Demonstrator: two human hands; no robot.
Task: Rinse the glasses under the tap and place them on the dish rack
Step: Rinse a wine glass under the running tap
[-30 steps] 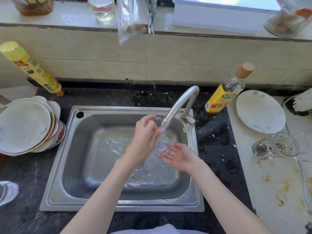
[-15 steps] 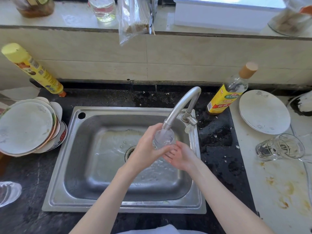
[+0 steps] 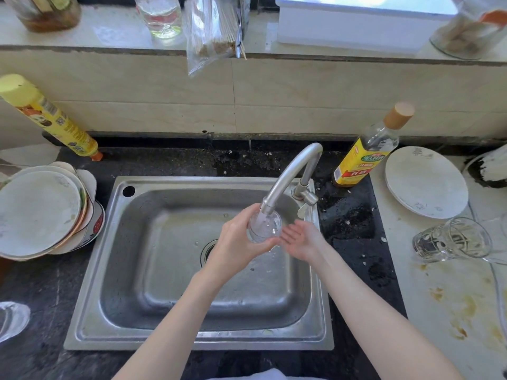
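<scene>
Left of the sink, a stack of plates sat on the dark table, with a yellow bottle leaning behind it. Right of the sink stood a cooking-wine bottle, and beyond it lay a white plate. On the ledge behind the sink were a jar, a skewer bag and a white box.

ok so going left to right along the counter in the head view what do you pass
stack of plates → sink → left hand gripping the glass → open right hand → yellow-labelled bottle → white plate → tipped glass
</scene>
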